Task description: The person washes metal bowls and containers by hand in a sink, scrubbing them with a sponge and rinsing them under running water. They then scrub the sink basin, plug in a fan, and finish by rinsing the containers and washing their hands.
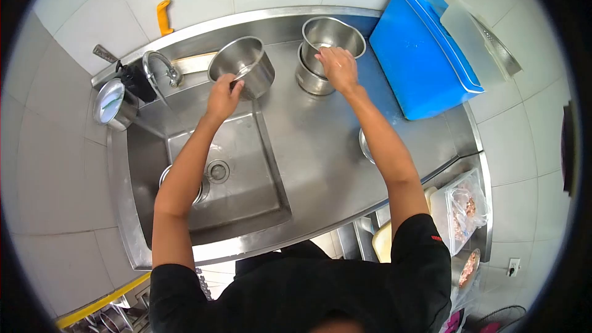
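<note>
My left hand [223,95] is closed on the near rim of a steel pot [262,76], which stands tilted at the back right edge of the sink [246,166]. Something thin and shiny shows inside that pot by my fingers. To the right, my right hand [338,66] is at the near rim of a second steel pot [351,34], its fingers bent over the rim. This second pot sits in or on another steel pot [313,83] on the steel counter [308,148].
A faucet [161,71], a dark bottle [137,83] and a steel container [117,105] stand at the sink's left back. A round metal item lies partly under each forearm. A blue box [419,55] stands right; bagged food [465,209] sits below it.
</note>
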The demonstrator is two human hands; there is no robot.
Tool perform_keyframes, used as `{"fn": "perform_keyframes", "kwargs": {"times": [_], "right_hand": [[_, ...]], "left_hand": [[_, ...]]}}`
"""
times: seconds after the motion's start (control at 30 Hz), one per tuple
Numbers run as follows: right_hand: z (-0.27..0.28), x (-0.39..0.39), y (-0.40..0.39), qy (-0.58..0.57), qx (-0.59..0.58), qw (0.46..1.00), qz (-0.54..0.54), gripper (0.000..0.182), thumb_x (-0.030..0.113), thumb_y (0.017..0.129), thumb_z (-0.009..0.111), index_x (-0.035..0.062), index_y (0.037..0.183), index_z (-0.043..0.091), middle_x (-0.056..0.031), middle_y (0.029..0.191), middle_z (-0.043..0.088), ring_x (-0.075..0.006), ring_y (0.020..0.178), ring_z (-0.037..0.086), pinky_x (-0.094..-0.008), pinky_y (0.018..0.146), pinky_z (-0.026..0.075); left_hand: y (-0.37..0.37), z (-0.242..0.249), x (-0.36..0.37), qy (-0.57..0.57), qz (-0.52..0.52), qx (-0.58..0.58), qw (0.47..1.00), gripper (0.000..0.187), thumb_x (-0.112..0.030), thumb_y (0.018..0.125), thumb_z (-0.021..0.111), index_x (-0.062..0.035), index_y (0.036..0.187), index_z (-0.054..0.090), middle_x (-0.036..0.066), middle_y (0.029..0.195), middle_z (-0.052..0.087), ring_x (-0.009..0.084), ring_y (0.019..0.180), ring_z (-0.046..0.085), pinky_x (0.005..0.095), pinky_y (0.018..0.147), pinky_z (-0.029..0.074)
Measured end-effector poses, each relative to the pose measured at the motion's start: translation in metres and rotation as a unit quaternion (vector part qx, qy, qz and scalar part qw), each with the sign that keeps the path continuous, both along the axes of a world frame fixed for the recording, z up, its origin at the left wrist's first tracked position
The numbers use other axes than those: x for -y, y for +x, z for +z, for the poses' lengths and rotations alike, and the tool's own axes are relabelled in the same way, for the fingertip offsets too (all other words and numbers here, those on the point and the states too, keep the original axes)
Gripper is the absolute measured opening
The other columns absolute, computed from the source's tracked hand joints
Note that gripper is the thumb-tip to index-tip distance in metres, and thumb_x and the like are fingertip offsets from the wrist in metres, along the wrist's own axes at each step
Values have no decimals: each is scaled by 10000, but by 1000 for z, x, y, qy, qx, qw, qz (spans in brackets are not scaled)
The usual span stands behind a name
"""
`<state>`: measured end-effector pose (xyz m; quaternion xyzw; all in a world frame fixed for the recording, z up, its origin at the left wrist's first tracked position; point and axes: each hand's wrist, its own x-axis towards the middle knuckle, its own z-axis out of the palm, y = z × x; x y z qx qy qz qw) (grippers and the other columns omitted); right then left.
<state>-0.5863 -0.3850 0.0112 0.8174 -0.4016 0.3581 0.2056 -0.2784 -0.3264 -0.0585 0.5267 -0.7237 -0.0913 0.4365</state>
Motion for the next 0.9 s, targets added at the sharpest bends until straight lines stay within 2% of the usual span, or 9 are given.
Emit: {"fn": "perform_keyframes", "kwargs": {"times": [0.07,0.17,0.27,0.47,0.6,0.67,0.7,0.73,0.9], "right_hand": [[-11,3,-1,102,-33,994,-18,199,273,824,566,75,815,577,-66,703,579,-263,734,562,-404,666,415],[-15,-10,8,237,-100,959,-123,296,353,829,552,70,900,604,-123,793,598,-298,830,555,-436,751,407],[-20,-27,38,98,-38,985,-133,399,403,837,538,38,989,598,-192,964,580,-320,948,526,-459,806,394],[-30,-77,168,354,88,912,188,420,315,878,521,21,1178,516,-215,1254,446,-357,1185,396,-415,986,330],[-56,-76,255,238,79,938,241,414,257,868,516,35,1216,483,-219,1293,405,-386,1237,328,-455,1015,282],[-63,-67,289,214,76,950,214,351,324,857,538,65,1093,557,-158,1130,519,-344,1076,457,-456,897,355],[-53,-66,297,234,67,950,198,326,345,846,553,60,994,604,-146,1010,578,-336,980,510,-468,837,375],[-48,-59,305,286,17,938,195,323,378,836,553,64,880,616,-131,910,584,-323,910,520,-455,781,371],[-58,-56,345,397,-20,904,154,430,445,824,524,43,708,623,-157,745,610,-350,754,586,-454,705,425]], "left_hand": [[16,-3,-10,-3,36,-113,993,243,-238,858,599,1,835,566,43,620,553,102,506,524,246,488,420],[42,12,-33,111,62,-228,965,258,-242,847,608,5,789,566,69,615,554,124,512,540,269,496,432],[76,16,-47,183,102,-261,942,345,-321,843,605,2,730,563,40,586,538,92,464,513,228,435,401],[139,-4,-49,303,201,-270,891,434,-384,799,557,28,665,569,37,583,510,124,498,467,273,471,365],[167,-25,-49,303,163,-180,922,380,-349,808,477,11,821,601,111,698,571,205,660,527,336,607,399],[181,-43,-50,169,94,39,980,251,-217,822,458,-1,883,570,214,885,595,399,795,548,443,685,415],[180,-49,-51,186,106,-38,976,175,-152,811,465,-6,851,555,221,883,590,406,799,545,451,695,416],[188,-60,-51,82,90,110,987,138,-107,801,461,-8,844,548,230,863,584,408,801,548,458,695,417],[156,-96,-49,19,310,-65,948,459,-380,874,403,50,948,544,235,928,579,396,912,532,436,830,386]]}}
